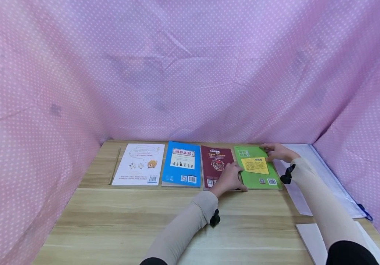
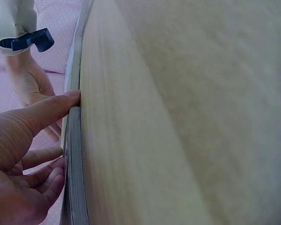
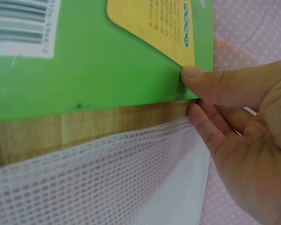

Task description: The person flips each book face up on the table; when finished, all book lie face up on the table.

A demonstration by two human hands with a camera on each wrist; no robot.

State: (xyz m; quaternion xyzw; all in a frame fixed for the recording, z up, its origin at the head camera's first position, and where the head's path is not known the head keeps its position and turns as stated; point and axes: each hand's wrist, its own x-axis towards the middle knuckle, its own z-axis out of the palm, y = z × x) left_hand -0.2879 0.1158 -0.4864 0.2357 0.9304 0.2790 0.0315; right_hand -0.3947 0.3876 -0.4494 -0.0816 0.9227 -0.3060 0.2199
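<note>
the green book (image 1: 257, 168) lies flat near the far edge of the wooden table (image 1: 150, 221), last in a row of four books, back cover up with a yellow panel and a barcode. the left hand (image 1: 230, 179) rests at the near left corner of the green book, where that book meets the maroon book (image 1: 215, 166); in the left wrist view the thumb (image 2: 47, 110) presses against the book's edge while the other fingers lie loosely curved below it, so the grip looks relaxed and encloses nothing. the right hand (image 1: 277, 152) is at the far right corner of the green book; in the right wrist view its thumb (image 3: 215, 84) lies on the cover's edge and a finger sits just under that edge, a narrow pinch on the green book (image 3: 93, 61). just beside the green book on its right lies a white mesh pouch (image 3: 107, 173), stretching away along the pink dotted curtain (image 1: 190, 66). left of the maroon book lie the blue book (image 1: 181, 163) and then the white book (image 1: 140, 163), with a thin stick (image 1: 115, 165) beyond it.
</note>
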